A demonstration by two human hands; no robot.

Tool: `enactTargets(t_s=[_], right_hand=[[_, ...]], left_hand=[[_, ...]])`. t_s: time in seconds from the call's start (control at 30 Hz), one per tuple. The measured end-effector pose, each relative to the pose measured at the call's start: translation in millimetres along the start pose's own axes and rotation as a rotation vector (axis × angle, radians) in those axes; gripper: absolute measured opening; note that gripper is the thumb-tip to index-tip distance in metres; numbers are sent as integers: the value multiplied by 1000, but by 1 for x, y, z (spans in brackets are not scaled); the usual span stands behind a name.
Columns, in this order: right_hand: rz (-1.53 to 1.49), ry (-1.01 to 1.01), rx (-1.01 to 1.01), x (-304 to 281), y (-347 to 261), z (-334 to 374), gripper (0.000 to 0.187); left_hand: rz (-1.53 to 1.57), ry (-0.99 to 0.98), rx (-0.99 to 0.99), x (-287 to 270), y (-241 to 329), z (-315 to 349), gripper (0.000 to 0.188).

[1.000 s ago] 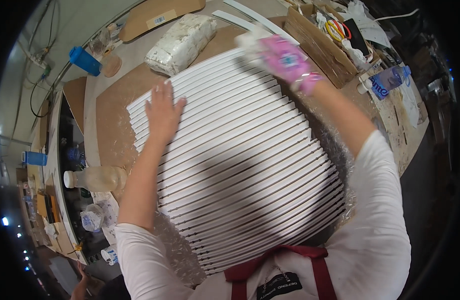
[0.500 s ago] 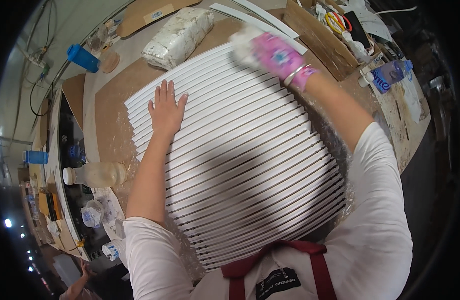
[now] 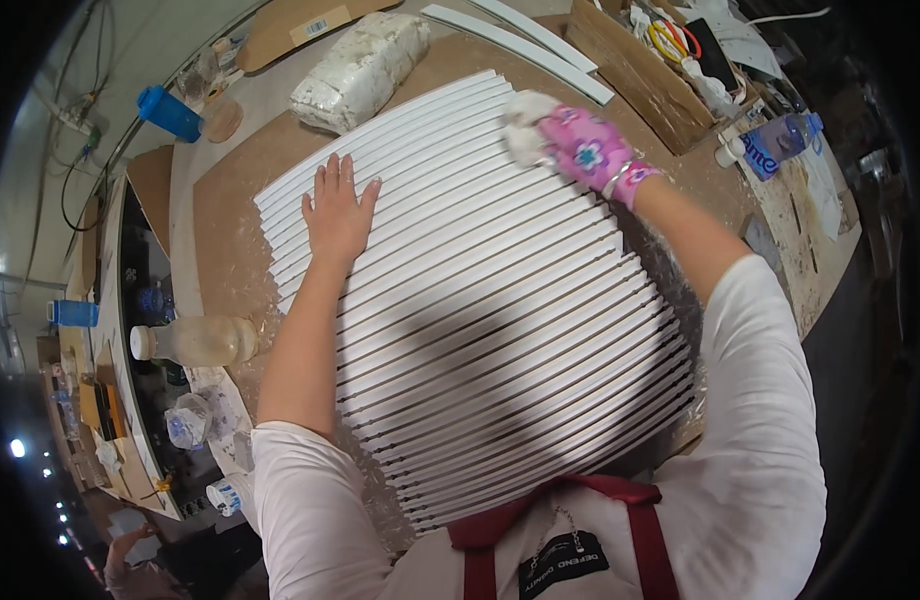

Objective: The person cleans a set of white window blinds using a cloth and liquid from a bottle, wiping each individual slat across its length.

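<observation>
A wide panel of white slats, laid side by side in rows, covers the brown board in front of me. My left hand lies flat on the slats toward the far left, bare, with its fingers spread. At the far right end of the slats is my right hand, in a pink flowered glove. It grips a bunched whitish cloth pressed on the slats; the fingertips are hidden in the cloth.
Beyond the panel lie a plastic-wrapped white bundle and loose white strips. A cardboard box of odds and ends and a water bottle stand right. At left are a cloudy bottle and a blue cup.
My gloved right hand has moved right and slightly nearer with the cloth, off the far edge of the slats. My left hand stays almost in place.
</observation>
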State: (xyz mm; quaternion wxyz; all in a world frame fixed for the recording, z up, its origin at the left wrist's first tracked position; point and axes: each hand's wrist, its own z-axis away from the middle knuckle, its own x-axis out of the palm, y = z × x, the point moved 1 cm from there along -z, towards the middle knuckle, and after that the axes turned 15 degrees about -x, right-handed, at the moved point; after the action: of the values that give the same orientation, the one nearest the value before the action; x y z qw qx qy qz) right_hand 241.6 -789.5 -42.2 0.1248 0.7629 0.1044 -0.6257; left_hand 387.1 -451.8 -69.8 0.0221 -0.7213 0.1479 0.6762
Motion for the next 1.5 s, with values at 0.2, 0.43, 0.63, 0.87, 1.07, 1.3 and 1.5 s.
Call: enactTargets(t_s=[0.2,0.43,0.63,0.87,1.07,1.3,1.5], right_hand=[[-8,256,71,-50,12,3,20],[-190,24,-196,1,-129,-69,21],[-272,27,420,-22,56,61,38],[-62,112,-237,-26,-80,32,38],[-219,125,398,30,75,186,33],[-288,-5,577,-7,18,300,50],[-703,489,713,-30,-18,257,52]], left_hand=[[-41,78,64,-7,8,10,65],[-21,11,84,6,7,31,56],[47,-33,70,0,23,33,59],[1,-117,227,-5,35,101,66],[62,-81,290,-11,47,106,64],[909,-115,-141,-58,-37,121,49],[468,149,89,-52,-131,206,50]])
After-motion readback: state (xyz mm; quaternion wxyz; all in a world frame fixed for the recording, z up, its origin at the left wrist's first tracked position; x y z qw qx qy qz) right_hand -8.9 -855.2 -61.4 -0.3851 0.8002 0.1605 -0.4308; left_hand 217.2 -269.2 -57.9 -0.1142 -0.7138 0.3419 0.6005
